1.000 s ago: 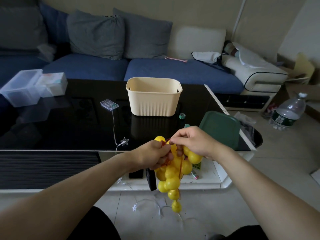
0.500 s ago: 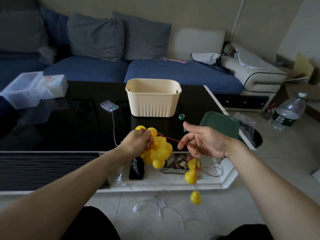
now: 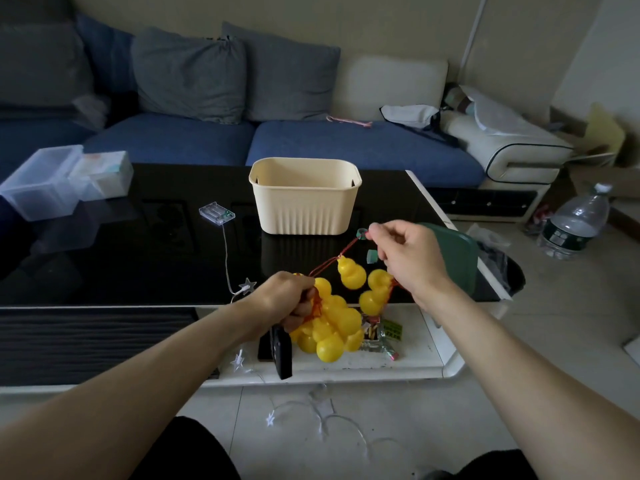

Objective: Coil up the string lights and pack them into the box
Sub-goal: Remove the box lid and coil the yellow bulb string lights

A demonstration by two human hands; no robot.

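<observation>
Left hand (image 3: 294, 301) grips the gourd bundle (image 3: 327, 323), right hand (image 3: 403, 252) pinches red cord (image 3: 341, 256) — wind it taut, toward the box (image 3: 304, 199) at twelve o'clock.

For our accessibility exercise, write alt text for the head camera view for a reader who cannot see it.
A person's left hand grips a bunch of yellow gourd-shaped plastic lights while the right hand pinches their red cord taut. Behind, on a black glass table, stands an open cream ribbed plastic box.
</observation>
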